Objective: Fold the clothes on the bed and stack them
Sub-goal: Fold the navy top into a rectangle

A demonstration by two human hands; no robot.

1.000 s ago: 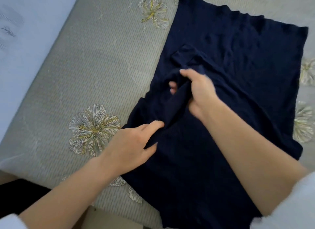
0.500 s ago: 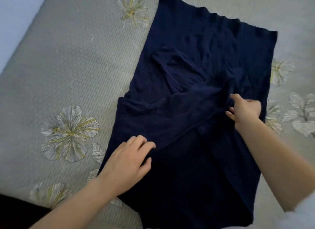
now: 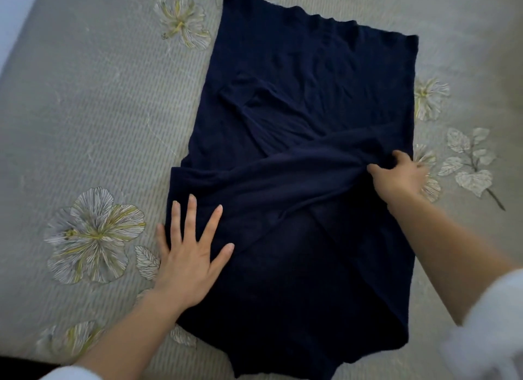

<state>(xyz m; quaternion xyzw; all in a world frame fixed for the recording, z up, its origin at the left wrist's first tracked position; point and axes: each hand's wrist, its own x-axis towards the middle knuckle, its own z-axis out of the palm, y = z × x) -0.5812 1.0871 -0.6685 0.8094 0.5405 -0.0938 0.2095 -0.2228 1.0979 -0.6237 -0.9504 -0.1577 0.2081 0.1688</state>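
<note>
A dark navy garment (image 3: 311, 76) lies spread lengthwise on the bed, its sides folded in. One sleeve (image 3: 283, 178) runs across its middle from left to right. My left hand (image 3: 189, 255) presses flat on the garment's left edge, fingers spread and straight. My right hand (image 3: 402, 175) grips the end of that sleeve at the garment's right edge, fingers curled into the cloth.
The bed is covered by a grey-green quilted bedspread (image 3: 99, 102) with embroidered flowers (image 3: 90, 235) and leaves (image 3: 469, 164). A pale wall or floor strip shows at the far left. White sleeve cuffs sit at the bottom corners.
My right hand has pulled the sleeve from the garment's middle across to its right edge. My left hand went from curled fingers to lying flat and spread on the left side.
</note>
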